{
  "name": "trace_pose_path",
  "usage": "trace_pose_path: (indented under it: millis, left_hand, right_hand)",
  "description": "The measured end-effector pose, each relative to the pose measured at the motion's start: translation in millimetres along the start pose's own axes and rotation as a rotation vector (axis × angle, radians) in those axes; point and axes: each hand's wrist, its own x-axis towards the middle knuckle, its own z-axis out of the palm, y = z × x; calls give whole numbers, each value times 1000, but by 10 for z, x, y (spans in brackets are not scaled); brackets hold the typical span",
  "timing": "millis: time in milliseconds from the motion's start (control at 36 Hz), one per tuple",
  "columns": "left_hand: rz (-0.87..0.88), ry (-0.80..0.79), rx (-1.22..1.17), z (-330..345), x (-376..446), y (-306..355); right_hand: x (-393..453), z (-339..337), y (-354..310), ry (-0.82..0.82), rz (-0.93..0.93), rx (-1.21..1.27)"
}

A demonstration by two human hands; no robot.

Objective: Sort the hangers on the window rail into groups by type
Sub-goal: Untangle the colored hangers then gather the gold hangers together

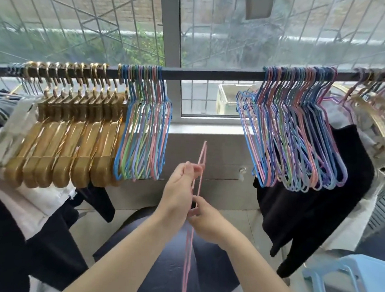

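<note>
Head: both hands, left point(180, 185) & right point(205, 216), grip pink hanger point(201, 160).

Glossy gold plastic hangers point(74, 152); thin matt pastel coated-wire hangers point(295, 147); dark matt metal rail point(214, 76); black cloth garment point(313, 212); smooth blue plastic stool point(359, 282).

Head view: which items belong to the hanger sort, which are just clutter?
Job: pink wire hanger held in left hand and right hand; window rail; gold hangers; coloured wire hangers.
Clutter: black garment; blue stool.
</note>
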Motion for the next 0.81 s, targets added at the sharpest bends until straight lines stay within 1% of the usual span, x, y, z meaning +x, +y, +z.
trace_pose_path:
  millis: [56, 194, 250, 278, 333, 389, 417, 500, 583, 639, 694, 750, 806]
  left_hand:
    - [5, -17, -14, 88, 54, 49]
    - [6, -78, -38, 242, 166, 123]
    - [2, -90, -20, 325, 179, 186]
    - [-16, -103, -18, 364, 187, 194]
    - [-5, -171, 87, 424, 223, 301]
    - [43, -261, 259, 448, 288, 496]
    - [63, -280, 343, 433, 328, 618]
    - [208, -251, 511, 310, 583, 1142]
    - [395, -115, 626, 53, 876, 1650]
    - [507, -21, 802, -151, 1059, 1903]
    - [564, 79, 990, -394, 1261, 2030]
    - [537, 162, 1196, -651, 1466, 2054]
    - [481, 198, 1345, -880, 1654, 2035]
  right_hand:
    - [14, -9, 6, 85, -20, 77]
    - [19, -173, -71, 202, -14, 470]
    - [6, -231, -128, 304, -6, 472]
    - [11, -241, -128, 377, -7, 395]
    - [63, -335, -136, 505, -22, 199]
    - [129, -497, -202, 560, -43, 113]
    - [134, -586, -253, 578, -50, 76]
    - [154, -1005, -508, 657, -78, -50]
    - [180, -1425, -805, 713, -129, -206]
    - [194, -1655, -982, 756, -150, -327]
    - [166, -1822, -1139, 808, -139, -414]
    - [148, -1936, -1264, 856, -116, -467]
    - [159, -2023, -1334, 858, -113, -524]
